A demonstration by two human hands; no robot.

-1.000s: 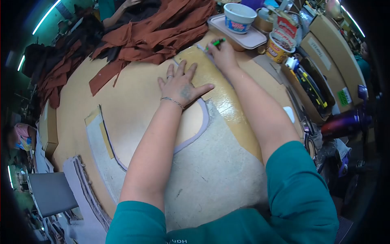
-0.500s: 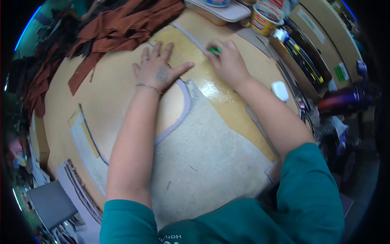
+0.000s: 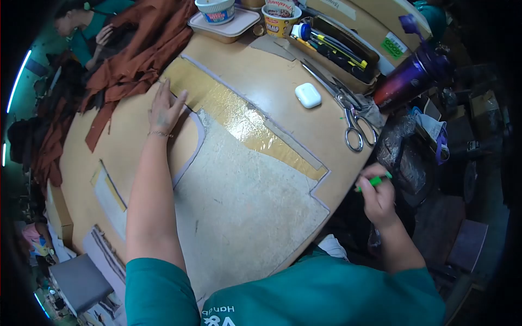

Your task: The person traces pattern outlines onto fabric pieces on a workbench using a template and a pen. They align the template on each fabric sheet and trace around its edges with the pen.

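Across the tan worktop (image 3: 342,163) lies a big pattern (image 3: 244,185). The open left hand (image 3: 165,113) touches its top; pressing flat should stop slips. The right hand (image 3: 378,196) curls round a green pen (image 3: 375,181).

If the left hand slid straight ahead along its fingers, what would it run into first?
Most likely the heap of rust-brown cloth, just past the yellow end of the pattern piece by the left hand's fingertips. Cloth height is unclear.
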